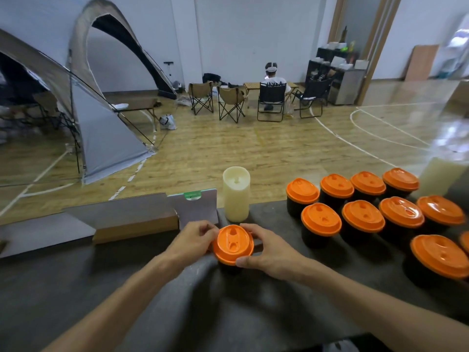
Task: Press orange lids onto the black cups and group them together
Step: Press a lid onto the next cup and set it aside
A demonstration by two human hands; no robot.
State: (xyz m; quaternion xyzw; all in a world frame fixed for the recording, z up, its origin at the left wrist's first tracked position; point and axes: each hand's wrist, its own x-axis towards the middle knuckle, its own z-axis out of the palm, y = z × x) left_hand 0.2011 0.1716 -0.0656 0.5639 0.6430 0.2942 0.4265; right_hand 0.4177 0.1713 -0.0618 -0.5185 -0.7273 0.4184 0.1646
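An orange lid (233, 243) sits on top of a black cup (229, 269) in the middle of the dark table. My left hand (189, 243) grips the lid's left rim with its fingertips. My right hand (269, 251) wraps the right rim, thumb at the front. Only the cup's lower part shows under the lid. To the right stand several black cups with orange lids on them (363, 215), packed in rows.
A cream cylindrical candle (236, 194) stands just behind the cup. A flat cardboard box (134, 228) and a grey folder (195, 205) lie at the left back. A pale bottle (441, 174) stands at the far right. Beyond the table edge: tent, folding chairs, a seated person.
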